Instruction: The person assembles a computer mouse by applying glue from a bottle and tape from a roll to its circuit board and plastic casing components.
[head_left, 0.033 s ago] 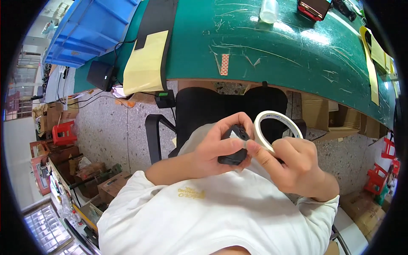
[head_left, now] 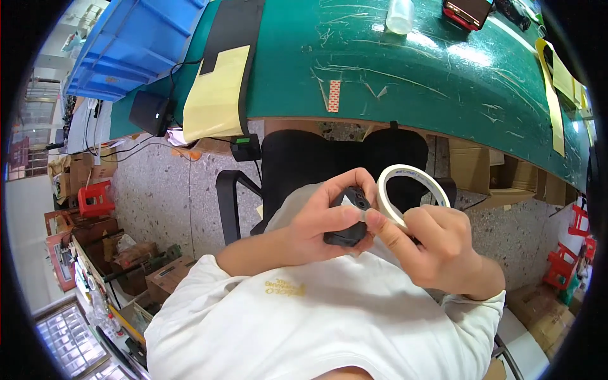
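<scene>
Grasping a black device in the left hand and, just rightward, a white tape roll in the right hand.

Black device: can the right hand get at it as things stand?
Probably yes, with the thumb: the right hand appears close beside the black device. A full grasp looks harder, since the left hand grips it and the right also holds a white tape roll.
</scene>
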### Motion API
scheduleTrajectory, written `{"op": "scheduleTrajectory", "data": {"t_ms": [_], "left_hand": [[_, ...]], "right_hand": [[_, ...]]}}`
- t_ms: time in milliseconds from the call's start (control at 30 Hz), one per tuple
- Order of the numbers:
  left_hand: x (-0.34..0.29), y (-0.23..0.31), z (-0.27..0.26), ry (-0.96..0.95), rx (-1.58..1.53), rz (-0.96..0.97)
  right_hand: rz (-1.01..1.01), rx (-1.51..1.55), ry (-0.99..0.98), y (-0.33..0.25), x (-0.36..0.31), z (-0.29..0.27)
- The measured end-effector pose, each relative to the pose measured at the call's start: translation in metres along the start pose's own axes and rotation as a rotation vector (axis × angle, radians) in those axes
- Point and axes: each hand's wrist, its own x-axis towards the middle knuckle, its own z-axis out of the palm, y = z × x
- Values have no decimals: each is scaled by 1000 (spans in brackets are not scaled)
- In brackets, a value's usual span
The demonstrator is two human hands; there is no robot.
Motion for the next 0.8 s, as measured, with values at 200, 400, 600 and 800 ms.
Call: {"op": "scheduleTrajectory", "data": {"t_ms": [200, 400, 600, 800], "left_hand": [[5, -1, 2, 86, 187, 11], [6, 8, -17, -42, 776, 120], [4, 10, 2, 152, 640, 27], [-1, 14, -12, 65, 666, 51]], "right_hand": [[-7, 54, 21, -2, 1, 1], [-2, 44, 4, -8, -1, 2], [-16, -50, 9, -3, 0, 1], [-14, -22, 5, -6, -2, 0]]}}
